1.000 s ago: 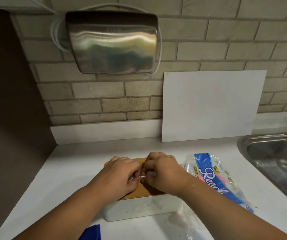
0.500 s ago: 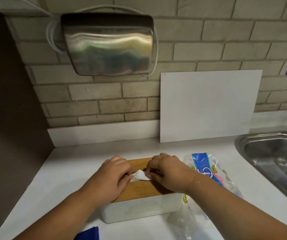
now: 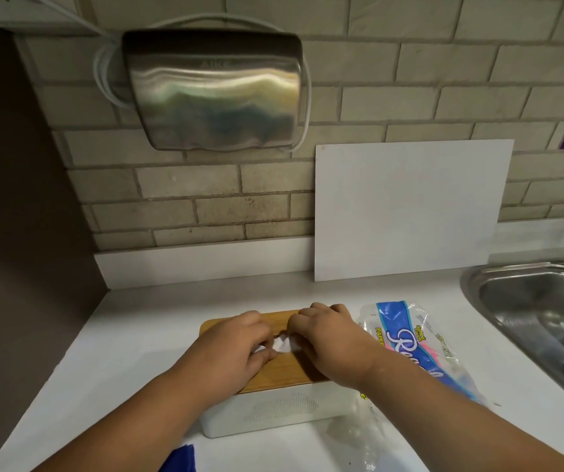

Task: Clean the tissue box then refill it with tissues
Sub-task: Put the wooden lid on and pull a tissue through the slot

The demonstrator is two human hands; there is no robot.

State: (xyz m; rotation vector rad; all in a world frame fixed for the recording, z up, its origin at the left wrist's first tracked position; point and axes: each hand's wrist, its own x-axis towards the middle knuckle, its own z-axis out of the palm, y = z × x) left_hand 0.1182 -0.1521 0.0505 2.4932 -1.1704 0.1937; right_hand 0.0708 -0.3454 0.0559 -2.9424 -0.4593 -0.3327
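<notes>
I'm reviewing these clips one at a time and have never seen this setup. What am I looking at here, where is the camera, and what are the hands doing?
There is no machine: the camera sits on a person's head, looking forward and down at their own bare hands. The left hand and right hand rest on the wooden lid of a white tissue box on a white counter. Between the fingertips, both pinch a bit of white tissue at the lid's middle. Right of the box lies a clear plastic tissue wrapper with blue and pink print, and further right a steel sink. A blue cloth peeks in at the bottom edge. On the brick wall hangs a metal hand dryer.
</notes>
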